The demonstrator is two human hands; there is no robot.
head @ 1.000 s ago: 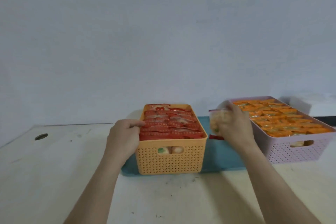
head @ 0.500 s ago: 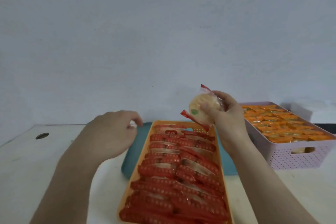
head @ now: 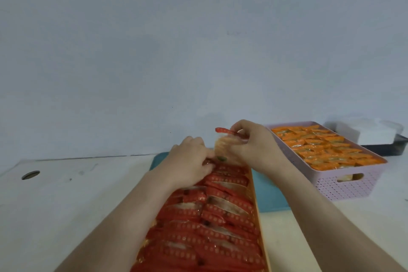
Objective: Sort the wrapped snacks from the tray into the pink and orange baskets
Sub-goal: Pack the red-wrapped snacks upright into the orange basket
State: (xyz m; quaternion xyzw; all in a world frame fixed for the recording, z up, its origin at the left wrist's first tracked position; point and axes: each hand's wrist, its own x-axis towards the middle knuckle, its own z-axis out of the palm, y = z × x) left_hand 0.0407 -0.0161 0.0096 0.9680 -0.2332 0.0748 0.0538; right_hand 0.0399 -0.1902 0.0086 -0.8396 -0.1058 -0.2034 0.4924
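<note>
Snack [head: 224, 147] pinched by right hand [head: 254, 150] fingers, w/ left hand [head: 189, 161] fingers pressed on red packs [head: 220, 210] (grip unclear), could be crushed/popped out b/c orange basket [head: 256, 201] is crammed.

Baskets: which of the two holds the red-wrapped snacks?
The orange basket, nearest the person, is packed with rows of red-wrapped snacks; the pink basket at the right holds orange-wrapped snacks.
</note>
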